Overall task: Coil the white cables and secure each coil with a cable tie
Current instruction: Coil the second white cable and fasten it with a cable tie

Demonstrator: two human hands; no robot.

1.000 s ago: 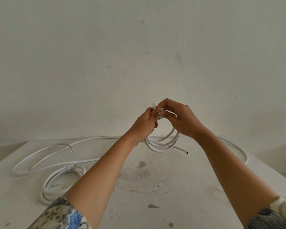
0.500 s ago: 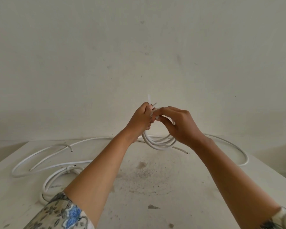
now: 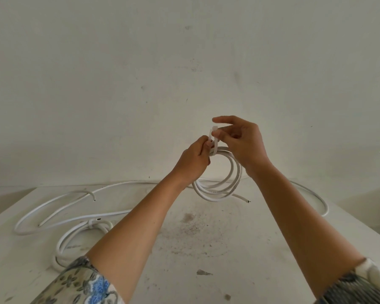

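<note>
Coil (image 3: 236,172) in left hand (image 3: 193,159); tie (image 3: 214,139), seemingly, right hand (image 3: 246,145).

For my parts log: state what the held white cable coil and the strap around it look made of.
White round cable coil: likely plastic-sheathed, smooth, faint sheen, holds springy loops. Flat whitish cable tie: probably nylon, a thin stiff strip standing up.

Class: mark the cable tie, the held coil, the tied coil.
cable tie (image 3: 215,146): head view, upright strap.
held coil (image 3: 236,172): head view, right-side loops.
tied coil (image 3: 60,246): head view, left arc.
</note>
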